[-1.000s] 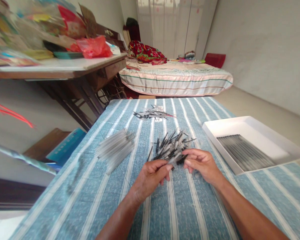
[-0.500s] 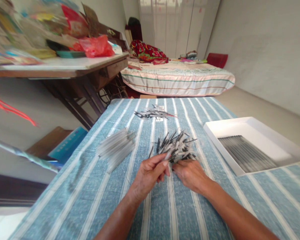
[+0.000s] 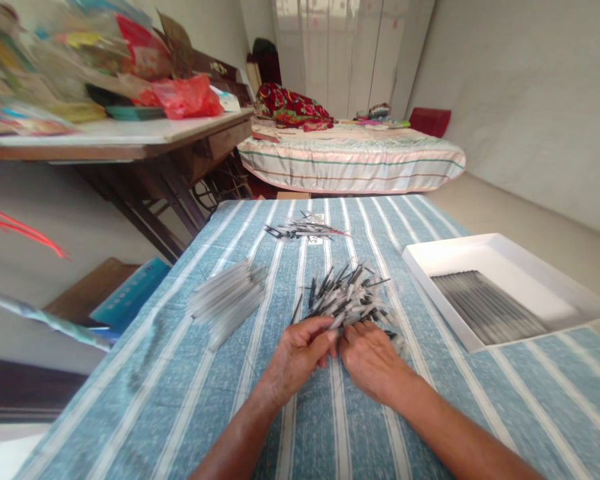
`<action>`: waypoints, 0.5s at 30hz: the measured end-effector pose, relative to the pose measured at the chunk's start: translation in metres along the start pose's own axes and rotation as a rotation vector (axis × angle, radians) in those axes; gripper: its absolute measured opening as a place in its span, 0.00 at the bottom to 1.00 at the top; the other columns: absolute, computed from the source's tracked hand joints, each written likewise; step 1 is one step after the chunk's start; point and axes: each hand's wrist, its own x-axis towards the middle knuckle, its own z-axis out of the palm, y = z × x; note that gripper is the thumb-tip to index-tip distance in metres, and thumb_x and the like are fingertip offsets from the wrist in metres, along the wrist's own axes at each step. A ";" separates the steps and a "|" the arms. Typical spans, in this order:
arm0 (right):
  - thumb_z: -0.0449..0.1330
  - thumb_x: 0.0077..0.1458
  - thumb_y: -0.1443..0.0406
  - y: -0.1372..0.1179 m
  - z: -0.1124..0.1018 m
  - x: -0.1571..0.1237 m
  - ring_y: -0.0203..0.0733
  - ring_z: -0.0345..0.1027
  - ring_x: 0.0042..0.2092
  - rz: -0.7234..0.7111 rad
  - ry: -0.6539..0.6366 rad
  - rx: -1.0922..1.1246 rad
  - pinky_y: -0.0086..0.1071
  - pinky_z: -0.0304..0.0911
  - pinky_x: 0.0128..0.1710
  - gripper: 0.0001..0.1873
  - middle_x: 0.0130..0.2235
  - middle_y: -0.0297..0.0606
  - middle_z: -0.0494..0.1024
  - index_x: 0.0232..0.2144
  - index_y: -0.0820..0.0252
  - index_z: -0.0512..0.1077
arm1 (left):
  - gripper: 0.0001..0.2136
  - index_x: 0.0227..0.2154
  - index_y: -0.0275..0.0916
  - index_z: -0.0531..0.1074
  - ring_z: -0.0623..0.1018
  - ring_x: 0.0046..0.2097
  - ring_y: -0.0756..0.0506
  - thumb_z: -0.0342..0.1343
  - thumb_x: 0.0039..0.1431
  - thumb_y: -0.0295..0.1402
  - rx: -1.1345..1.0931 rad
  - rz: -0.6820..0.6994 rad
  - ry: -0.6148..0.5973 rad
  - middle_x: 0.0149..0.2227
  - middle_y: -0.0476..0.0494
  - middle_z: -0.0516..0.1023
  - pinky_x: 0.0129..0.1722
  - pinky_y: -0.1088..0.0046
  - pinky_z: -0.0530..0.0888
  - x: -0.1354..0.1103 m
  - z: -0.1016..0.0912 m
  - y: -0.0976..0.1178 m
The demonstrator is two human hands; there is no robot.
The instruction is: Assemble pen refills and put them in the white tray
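Note:
At the near edge of a loose pile of short black, white and clear tube-like pieces [image 3: 347,293], my two hands almost meet. My left hand [image 3: 300,353] is closed, its thumb and forefinger pinching a small whitish tube-like piece [image 3: 337,323]. My right hand [image 3: 370,357] touches the front of the pile with its fingers bent together; whatever is in them is hidden. To the left lies a stack of long greyish translucent sticks [image 3: 230,300]. Farther back, thin dark pieces [image 3: 300,229] lie scattered over a small printed label [image 3: 316,238].
A white open box [image 3: 510,267] on the right holds a row of dark rods [image 3: 490,307]. Everything lies on a blue striped cloth [image 3: 180,393]. A sewing-machine table [image 3: 180,137] with bags stands at left, a bed [image 3: 355,160] behind.
My right hand has moved slightly left and closer to my left hand, its fingers drawn back from the pile. The left hand keeps its pinch. The view has shifted a little.

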 end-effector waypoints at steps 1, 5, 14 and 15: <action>0.53 0.51 0.74 0.000 0.001 0.000 0.45 0.65 0.32 0.005 0.002 0.006 0.36 0.56 0.33 0.07 0.30 0.44 0.72 0.30 0.61 0.70 | 0.12 0.37 0.34 0.73 0.66 0.20 0.54 0.53 0.53 0.35 0.013 0.003 -0.009 0.20 0.52 0.70 0.19 0.79 0.62 0.000 0.000 0.000; 0.52 0.50 0.74 -0.001 0.003 0.002 0.46 0.66 0.32 0.035 0.029 0.054 0.37 0.56 0.33 0.08 0.30 0.45 0.72 0.28 0.62 0.70 | 0.10 0.35 0.35 0.74 0.66 0.20 0.54 0.53 0.53 0.35 0.047 0.017 -0.027 0.20 0.53 0.70 0.19 0.79 0.62 0.001 -0.001 -0.003; 0.52 0.45 0.74 0.016 0.014 -0.001 0.34 0.62 0.25 0.130 0.301 0.645 0.27 0.56 0.28 0.08 0.22 0.33 0.69 0.21 0.61 0.69 | 0.10 0.34 0.35 0.73 0.65 0.20 0.54 0.53 0.53 0.34 0.038 0.005 0.010 0.20 0.53 0.70 0.19 0.79 0.62 0.001 -0.003 -0.002; 0.52 0.46 0.74 0.018 0.014 -0.001 0.33 0.62 0.24 0.171 0.322 0.804 0.26 0.56 0.26 0.08 0.21 0.32 0.68 0.21 0.61 0.69 | 0.10 0.35 0.35 0.73 0.65 0.20 0.54 0.53 0.53 0.34 0.029 0.004 0.010 0.21 0.53 0.70 0.19 0.79 0.62 0.000 -0.003 -0.001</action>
